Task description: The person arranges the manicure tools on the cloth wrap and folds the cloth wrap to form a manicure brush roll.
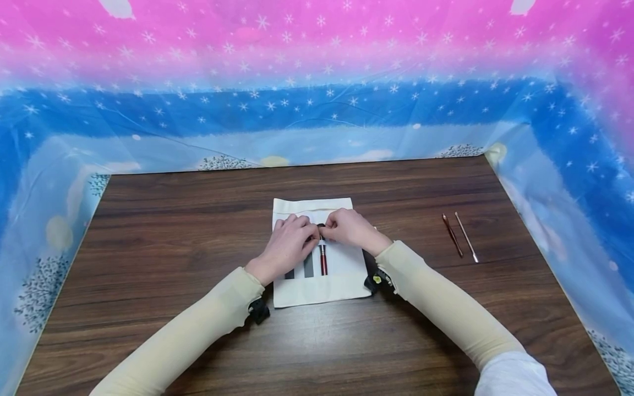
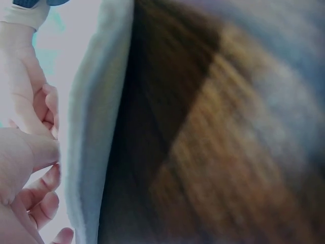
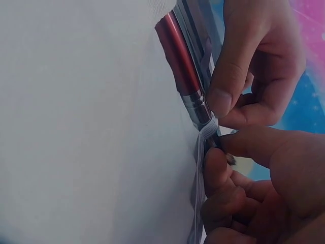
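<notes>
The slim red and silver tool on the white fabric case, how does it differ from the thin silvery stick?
The slim red and silver tool has a dark red handle; the thin silvery stick is paler. The tool looks thicker than the stick. A white elastic band crosses the tool; the stick lies loose on the brown table. Both are long and straight.

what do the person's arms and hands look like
Left hand and right hand are bare. Pale cream sleeves cover both forearms; a white sleeve shows above the right one. Black devices sit at both wrists, the right with a yellow spot.
</notes>
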Motion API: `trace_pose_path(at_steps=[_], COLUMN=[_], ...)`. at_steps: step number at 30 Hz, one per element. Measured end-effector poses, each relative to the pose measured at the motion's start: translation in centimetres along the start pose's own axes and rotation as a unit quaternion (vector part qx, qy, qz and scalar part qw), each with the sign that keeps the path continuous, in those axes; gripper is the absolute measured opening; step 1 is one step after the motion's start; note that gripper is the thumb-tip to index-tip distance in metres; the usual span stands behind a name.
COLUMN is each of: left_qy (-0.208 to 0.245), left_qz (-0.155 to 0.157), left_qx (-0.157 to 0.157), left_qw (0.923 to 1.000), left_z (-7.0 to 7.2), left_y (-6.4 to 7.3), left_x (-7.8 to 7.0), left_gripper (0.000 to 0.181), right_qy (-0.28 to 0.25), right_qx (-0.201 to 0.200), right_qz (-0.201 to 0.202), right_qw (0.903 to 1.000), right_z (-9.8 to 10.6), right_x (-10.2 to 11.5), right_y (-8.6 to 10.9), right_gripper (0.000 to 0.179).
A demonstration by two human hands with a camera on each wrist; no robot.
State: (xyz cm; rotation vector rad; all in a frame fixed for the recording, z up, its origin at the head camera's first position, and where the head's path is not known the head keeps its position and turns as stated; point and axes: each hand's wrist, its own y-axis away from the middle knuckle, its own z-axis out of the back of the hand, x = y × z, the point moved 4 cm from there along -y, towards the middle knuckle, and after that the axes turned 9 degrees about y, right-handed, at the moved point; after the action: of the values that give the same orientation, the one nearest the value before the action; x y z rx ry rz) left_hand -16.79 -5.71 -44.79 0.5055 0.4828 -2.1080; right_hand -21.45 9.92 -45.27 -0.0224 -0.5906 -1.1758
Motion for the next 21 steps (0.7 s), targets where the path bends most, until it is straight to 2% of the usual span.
trace_pose_path(at_steps=[12,21], left_qy=[0.002,0.009], left_qz=[0.002,0.000], left_qx=[-0.001,0.004], left_qw=[1.0000,1.0000], left_z=[0.1,0.2], left_y=[0.0,0.0], left_x=[-0.2,-0.6], left_gripper=[0.010,0.005], right_qy=[-0.009,-0.025], right_qx=[-0.022,-0.045], right_qz=[0.024,0.028], right_qw=[0.9994,0.9982], right_z=[0.8,2.2], right_x=[-0.7,-2.9], right_y=[0.9,2.7], right_gripper=[0.020,0.020])
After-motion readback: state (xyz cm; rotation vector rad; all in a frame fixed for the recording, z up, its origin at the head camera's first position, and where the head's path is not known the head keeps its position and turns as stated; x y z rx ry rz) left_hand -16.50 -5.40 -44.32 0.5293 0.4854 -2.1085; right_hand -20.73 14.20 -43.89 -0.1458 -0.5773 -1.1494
